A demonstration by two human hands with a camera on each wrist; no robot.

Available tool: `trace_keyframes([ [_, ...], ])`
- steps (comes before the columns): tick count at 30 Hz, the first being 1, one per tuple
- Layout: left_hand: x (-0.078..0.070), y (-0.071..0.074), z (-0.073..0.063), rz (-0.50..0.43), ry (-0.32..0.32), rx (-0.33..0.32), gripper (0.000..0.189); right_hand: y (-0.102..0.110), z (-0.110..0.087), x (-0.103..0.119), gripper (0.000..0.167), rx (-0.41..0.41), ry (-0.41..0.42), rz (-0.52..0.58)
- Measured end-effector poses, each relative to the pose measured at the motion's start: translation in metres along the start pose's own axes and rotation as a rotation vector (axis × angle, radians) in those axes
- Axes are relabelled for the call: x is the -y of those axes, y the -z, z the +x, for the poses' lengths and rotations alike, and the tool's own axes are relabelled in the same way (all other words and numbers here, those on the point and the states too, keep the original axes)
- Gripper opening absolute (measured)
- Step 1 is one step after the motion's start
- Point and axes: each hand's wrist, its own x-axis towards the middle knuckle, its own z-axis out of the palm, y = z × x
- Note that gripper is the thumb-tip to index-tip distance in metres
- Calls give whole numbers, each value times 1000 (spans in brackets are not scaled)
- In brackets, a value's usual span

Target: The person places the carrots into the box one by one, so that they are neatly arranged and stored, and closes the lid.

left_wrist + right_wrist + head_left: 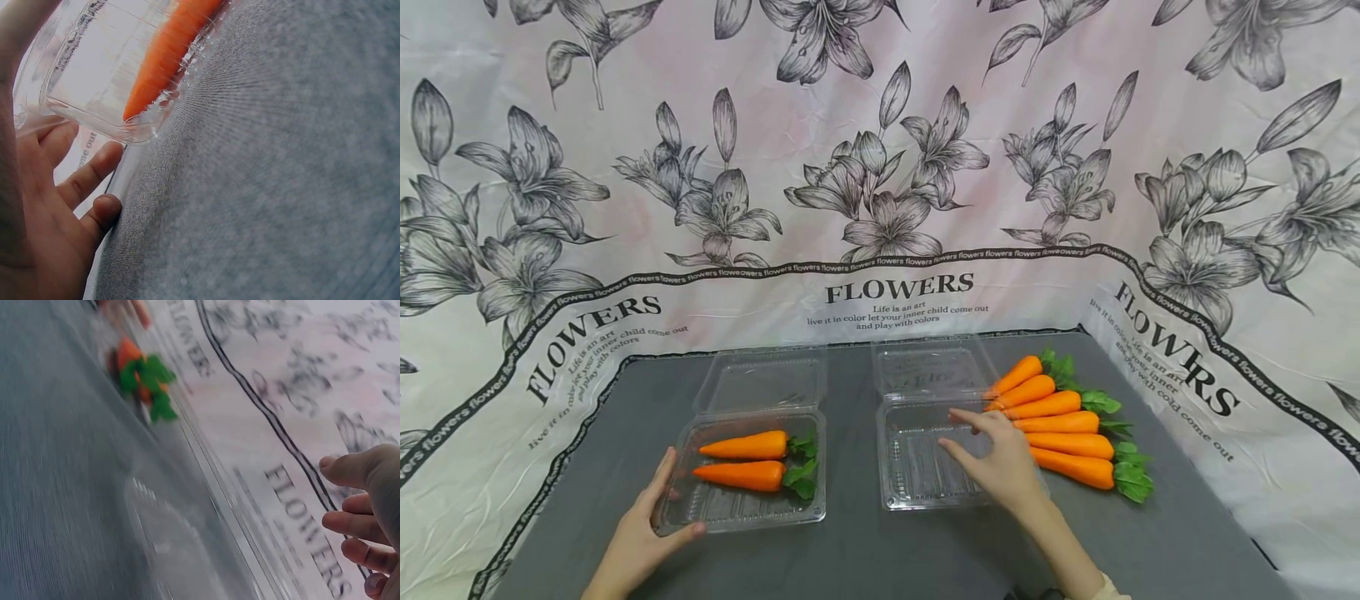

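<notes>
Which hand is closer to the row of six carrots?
Right. The right hand is over the right box, beside the six carrots. The left hand is farther away, at the left side of the left box.

Head view: person's right hand (1000, 462) hides part of the clear rectangular plastic container (913, 462). Left wrist view: tapered orange carrot (167, 56) runs off the top edge. Right wrist view: green carrot leaves (153, 375) blurred; small print on white floral cloth (219, 412) illegible.

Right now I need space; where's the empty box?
In the head view, right of centre: the empty box sits between the carrot box and loose carrots, partly hidden by the right hand.
</notes>
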Motion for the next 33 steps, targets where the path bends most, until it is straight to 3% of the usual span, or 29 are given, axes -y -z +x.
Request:
trace_keyframes([
  [4,1,0,-1,0,-8,-8,117,19,-7,-19,43,-45,-34,-48],
  [10,0,0,-1,6,-6,-13,117,49,-21,-48,41,-72,-155,-83],
  [18,-1,0,-1,2,5,-7,117,85,-37,-85,36,-209,-216,-210],
  [23,1,-1,-1,-21,-4,-14,115,100,-48,-104,38,-281,-275,-226],
  [27,1,-1,-2,-24,1,-14,115,107,-55,-115,38,-235,-300,-237],
  [33,0,-1,-1,-17,19,-1,116,109,-64,-128,42,-130,-259,-267],
])
